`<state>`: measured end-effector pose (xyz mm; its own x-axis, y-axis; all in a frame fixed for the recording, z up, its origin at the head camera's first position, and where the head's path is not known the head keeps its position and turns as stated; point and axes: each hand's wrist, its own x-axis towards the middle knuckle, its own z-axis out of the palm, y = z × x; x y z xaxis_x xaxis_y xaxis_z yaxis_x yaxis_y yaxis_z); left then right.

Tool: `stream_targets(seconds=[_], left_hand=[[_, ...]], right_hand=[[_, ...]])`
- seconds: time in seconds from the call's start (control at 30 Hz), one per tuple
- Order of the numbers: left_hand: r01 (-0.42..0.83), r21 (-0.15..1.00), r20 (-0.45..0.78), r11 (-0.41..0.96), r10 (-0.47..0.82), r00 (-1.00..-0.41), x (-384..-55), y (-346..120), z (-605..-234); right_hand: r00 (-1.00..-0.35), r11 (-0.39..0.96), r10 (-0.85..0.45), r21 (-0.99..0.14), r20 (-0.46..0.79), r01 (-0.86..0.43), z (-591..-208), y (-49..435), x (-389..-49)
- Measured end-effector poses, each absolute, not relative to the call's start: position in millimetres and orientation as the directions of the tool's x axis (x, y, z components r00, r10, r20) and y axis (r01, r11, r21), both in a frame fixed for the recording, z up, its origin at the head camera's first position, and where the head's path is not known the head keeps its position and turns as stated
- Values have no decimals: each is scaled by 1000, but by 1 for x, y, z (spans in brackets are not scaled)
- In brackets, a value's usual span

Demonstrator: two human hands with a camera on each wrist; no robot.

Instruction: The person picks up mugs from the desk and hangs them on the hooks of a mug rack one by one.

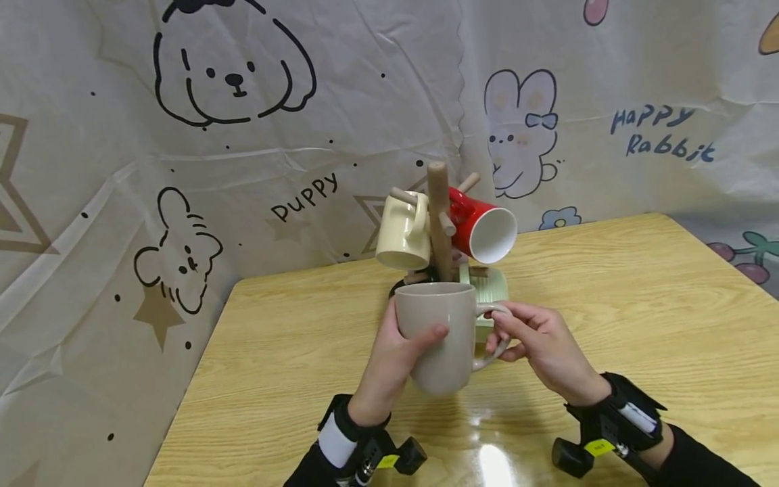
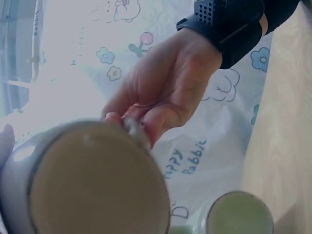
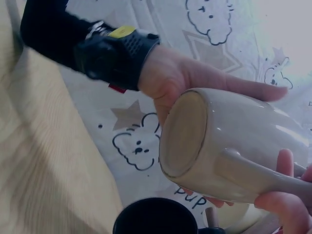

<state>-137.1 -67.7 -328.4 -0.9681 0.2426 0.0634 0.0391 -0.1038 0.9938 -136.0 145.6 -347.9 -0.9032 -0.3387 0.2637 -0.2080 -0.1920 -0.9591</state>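
Note:
A greyish-beige mug (image 1: 441,345) is held upright above the table, in front of a wooden mug stand (image 1: 439,223). My left hand (image 1: 398,358) wraps round its body from the left, thumb across the near side. At the right, my right hand (image 1: 548,345) pinches the mug's handle (image 1: 496,348) between thumb and fingers. The left wrist view looks at the mug's base (image 2: 100,183), with the right hand at the handle behind it. Seen from the right wrist, the left palm lies along the mug's body (image 3: 253,131).
On the stand's pegs hang a cream mug (image 1: 402,233), a red mug (image 1: 487,230) with a white inside and, lower down, a pale green mug (image 1: 496,284). A black mug (image 3: 156,217) shows in the right wrist view. A printed cloth (image 1: 365,101) backs the wooden table (image 1: 292,352).

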Motion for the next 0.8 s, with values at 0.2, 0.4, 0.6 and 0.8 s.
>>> stream_targets(seconds=[0.2,0.4,0.6,0.8], left_hand=[[78,987,98,-141,140,-985,-138,-56,-330],[113,983,131,-144,120,-984,-137,-53,-328],[112,979,131,-173,105,-986,-137,-56,-313],[231,907,234,-353,-33,-972,-143,-54,-300]], right_hand=[[-921,-152,-294,-964,254,-217,-348,145,-137],[-934,-145,-287,-974,211,-175,-344,147,-137],[-945,-205,-241,-963,222,-174,-337,153,-138],[-952,-317,-123,-920,280,-230,-333,167,-139]])
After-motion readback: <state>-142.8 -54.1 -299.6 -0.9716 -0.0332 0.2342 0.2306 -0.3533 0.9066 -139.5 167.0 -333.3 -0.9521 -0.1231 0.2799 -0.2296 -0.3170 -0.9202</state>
